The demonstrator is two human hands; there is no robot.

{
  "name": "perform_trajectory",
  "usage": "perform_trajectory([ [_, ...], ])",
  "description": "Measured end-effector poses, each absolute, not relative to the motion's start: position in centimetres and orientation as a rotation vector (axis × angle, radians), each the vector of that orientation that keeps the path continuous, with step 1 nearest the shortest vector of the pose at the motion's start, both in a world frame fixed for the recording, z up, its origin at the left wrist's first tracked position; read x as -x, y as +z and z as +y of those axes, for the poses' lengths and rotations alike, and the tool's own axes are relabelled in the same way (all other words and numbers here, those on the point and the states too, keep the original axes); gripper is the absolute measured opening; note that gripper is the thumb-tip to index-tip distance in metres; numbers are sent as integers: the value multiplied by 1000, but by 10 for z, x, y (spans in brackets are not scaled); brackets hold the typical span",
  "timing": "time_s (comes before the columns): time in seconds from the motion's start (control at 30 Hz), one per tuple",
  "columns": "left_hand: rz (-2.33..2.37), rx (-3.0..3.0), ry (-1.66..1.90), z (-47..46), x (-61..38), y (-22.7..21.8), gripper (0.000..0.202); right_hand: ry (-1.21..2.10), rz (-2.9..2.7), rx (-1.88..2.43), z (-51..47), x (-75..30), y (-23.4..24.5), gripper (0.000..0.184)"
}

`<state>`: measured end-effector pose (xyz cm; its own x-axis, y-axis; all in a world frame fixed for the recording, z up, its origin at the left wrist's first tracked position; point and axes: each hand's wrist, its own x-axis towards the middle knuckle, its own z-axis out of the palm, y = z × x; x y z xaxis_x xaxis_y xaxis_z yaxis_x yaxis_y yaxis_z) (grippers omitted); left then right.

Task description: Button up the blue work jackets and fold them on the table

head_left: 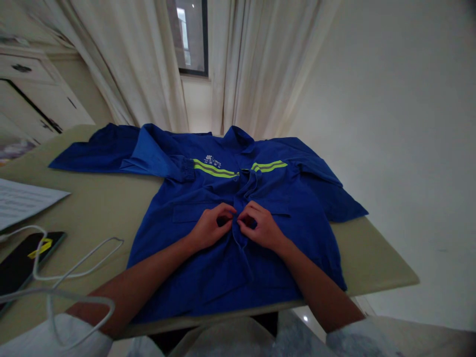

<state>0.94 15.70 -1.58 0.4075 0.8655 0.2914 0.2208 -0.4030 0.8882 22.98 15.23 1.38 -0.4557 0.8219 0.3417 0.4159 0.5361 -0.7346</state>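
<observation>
Item: royal-blue cotton work jacket point(226, 272) with yellow-green reflective chest stripes point(213, 168), lying flat and face up on a pale khaki table point(372, 263). Its collar point(238, 136) points away from the person, and its long axis runs straight out from the body.

Hands: left hand point(211, 228) and right hand point(262, 227), side by side at the centre of the jacket's front placket point(240, 238), below the stripes and equally near it. Both are narrowly closed, with fingers curled and pinching the placket fabric.

Relative to the jacket: a printed white paper sheet point(26, 203), a black smartphone point(22, 260) with a yellow mark, and a looped white cable point(78, 275) lie to its left; cream curtains point(130, 64) hang beyond its collar.
</observation>
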Motion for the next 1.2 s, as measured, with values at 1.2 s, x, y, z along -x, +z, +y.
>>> perform_trajectory([
  [1.2,694,-1237,827,175,-6,-12,41,467,-2195,923,149,-224,7,12],
])
